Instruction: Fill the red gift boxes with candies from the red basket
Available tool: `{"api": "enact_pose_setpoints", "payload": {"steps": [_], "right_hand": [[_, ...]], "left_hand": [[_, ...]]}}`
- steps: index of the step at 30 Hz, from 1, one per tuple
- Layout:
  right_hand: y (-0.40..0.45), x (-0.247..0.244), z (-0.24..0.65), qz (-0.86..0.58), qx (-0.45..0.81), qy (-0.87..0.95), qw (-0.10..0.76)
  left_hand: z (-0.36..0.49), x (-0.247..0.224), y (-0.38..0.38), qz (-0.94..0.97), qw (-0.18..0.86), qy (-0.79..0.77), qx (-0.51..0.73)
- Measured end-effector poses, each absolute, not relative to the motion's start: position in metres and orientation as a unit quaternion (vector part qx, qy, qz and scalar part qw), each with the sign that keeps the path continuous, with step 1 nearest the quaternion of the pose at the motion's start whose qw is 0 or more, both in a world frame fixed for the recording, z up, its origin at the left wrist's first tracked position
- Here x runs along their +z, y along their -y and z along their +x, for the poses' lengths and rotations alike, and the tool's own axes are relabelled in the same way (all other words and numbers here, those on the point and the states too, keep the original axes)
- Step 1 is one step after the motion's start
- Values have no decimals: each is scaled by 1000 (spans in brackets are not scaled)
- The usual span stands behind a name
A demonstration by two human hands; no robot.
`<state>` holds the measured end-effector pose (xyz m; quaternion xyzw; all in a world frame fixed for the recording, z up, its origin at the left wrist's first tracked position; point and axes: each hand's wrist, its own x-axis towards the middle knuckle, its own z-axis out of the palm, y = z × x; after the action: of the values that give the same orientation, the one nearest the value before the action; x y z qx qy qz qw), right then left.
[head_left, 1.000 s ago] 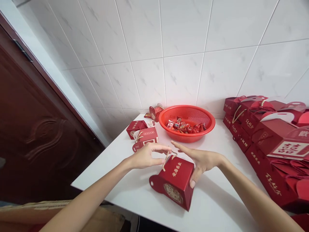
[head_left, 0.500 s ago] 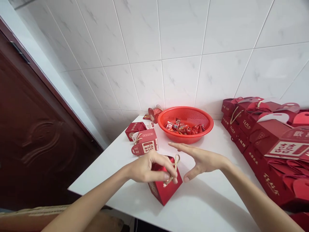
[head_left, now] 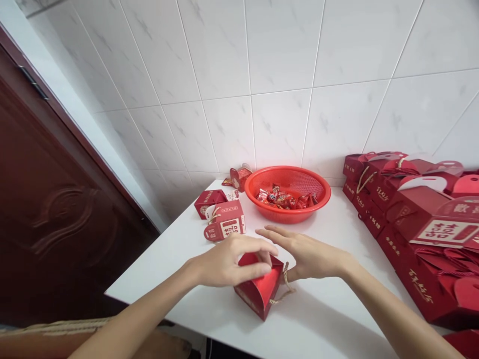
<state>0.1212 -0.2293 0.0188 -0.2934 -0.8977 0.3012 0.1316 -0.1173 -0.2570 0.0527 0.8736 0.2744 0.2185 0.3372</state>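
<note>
**My left hand on the red gift box (head_left: 258,289), its point toward me**

My left hand (head_left: 226,262) was the nearer, its fingers curved over the box's upper edge and my thumb (head_left: 254,271) lying along the flap below, closed on the red card. My right hand (head_left: 310,254) was open, fingers loosely spread, just beside the box's right corner; I could not tell whether it touched. The box sat on the white table (head_left: 168,269), in front of the red plastic basket (head_left: 326,197). Its long axis ran from those flaps down toward me, tapering to a corner. Its twisted cord handle (head_left: 286,286) trailed off to the right.
</note>
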Motion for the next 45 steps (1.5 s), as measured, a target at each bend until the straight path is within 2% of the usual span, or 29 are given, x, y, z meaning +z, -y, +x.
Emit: {"api": "enact_pose_setpoints", "payload": {"steps": [5, 13, 16, 22, 28, 31, 34, 39, 42, 45], "right_hand": [[238, 36, 133, -283, 310, 902, 102], [251, 41, 119, -235, 330, 913, 48], [253, 37, 122, -225, 335, 914, 32], [259, 32, 124, -290, 284, 913, 49], [264, 37, 106, -333, 215, 918, 7], [262, 42, 104, -330, 199, 922, 14], [258, 47, 108, -324, 220, 919, 56], [251, 52, 114, -324, 229, 912, 109], [248, 56, 117, -355, 217, 906, 83], [243, 58, 122, -377, 223, 898, 33]], "left_hand": [[-133, 58, 241, 859, 291, -359, 223], [-135, 60, 240, 868, 297, -391, 73], [-135, 58, 241, 868, 317, -379, 54], [-130, 57, 243, 856, 359, -372, 21], [-117, 56, 254, 870, 292, -397, -16], [-111, 57, 258, 875, 240, -419, -16], [-107, 52, 258, 882, 189, -431, -10], [-107, 31, 254, 913, 89, -394, 58], [-109, 23, 252, 925, 50, -361, 107], [-111, 26, 251, 917, 70, -359, 159]]}}
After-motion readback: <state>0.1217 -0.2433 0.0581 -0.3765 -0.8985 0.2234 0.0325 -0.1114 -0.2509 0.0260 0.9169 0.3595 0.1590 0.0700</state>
